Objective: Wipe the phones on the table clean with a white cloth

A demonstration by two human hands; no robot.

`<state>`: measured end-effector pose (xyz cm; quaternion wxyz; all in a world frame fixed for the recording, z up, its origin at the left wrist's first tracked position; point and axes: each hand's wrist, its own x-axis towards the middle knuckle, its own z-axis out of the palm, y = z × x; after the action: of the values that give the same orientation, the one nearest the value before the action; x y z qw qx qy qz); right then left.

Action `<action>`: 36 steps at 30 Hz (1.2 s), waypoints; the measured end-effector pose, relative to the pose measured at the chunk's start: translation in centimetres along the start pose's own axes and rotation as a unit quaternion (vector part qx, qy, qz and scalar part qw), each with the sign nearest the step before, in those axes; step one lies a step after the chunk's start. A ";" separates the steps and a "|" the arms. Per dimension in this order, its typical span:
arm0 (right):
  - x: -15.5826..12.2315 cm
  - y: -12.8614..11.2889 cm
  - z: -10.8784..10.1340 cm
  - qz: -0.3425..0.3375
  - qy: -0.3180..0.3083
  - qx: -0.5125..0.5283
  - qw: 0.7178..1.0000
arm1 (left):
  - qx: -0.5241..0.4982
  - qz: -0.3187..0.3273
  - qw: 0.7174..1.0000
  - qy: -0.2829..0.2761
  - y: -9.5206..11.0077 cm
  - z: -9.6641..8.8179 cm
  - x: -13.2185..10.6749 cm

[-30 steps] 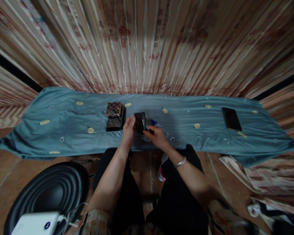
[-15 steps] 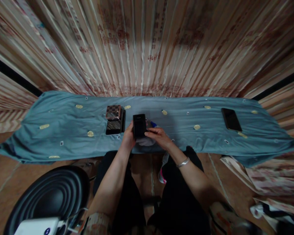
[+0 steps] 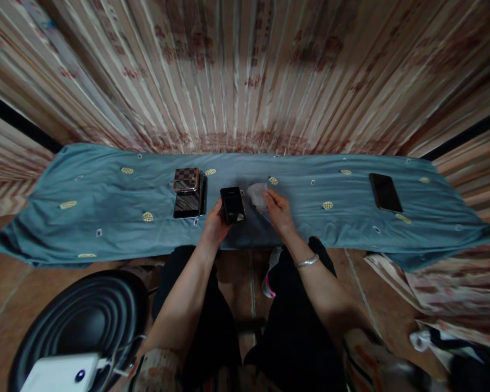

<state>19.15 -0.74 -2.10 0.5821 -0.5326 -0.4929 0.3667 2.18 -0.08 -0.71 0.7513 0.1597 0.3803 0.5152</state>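
A black phone (image 3: 232, 204) is gripped along its left side by my left hand (image 3: 216, 224), its dark face turned up toward me. Pinched in the fingers of my right hand (image 3: 280, 211) is a pale grey cloth (image 3: 258, 196), crumpled and held just right of the phone, apart from it. Left of my left hand lies a stack of dark phones (image 3: 188, 204), with a checkered folding phone (image 3: 187, 179) resting on top at the back.
A teal patterned cloth (image 3: 118, 218) covers the long table. Another dark phone (image 3: 386, 192) lies on its right part. A pleated curtain (image 3: 237, 81) hangs behind. At lower left stand a round black stool (image 3: 81, 316) and a white power bank (image 3: 61, 373) with a cable.
My right hand has moved off the phone and now holds the grey cloth, lifted to the right. My left hand still holds the phone, now slightly tilted.
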 end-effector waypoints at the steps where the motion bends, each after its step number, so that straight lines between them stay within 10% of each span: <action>1: -0.2 -0.1 0.2 -0.026 -0.008 -0.022 0.999 | 0.003 -0.005 1.000 -0.001 -0.2 0.1 0.0; 12: -2.5 0.3 2.3 -0.181 -0.183 -0.306 0.917 | 0.044 0.039 0.998 0.002 -1.7 -0.2 0.5; 36: -1.4 -0.6 0.7 -0.166 -0.169 -0.245 0.940 | 0.056 0.050 0.996 -0.040 -2.4 0.3 -0.3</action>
<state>18.04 -1.94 -1.84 0.3943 -0.4994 -0.7400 0.2177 3.88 -1.27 -1.92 0.7295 0.2405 0.3694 0.5230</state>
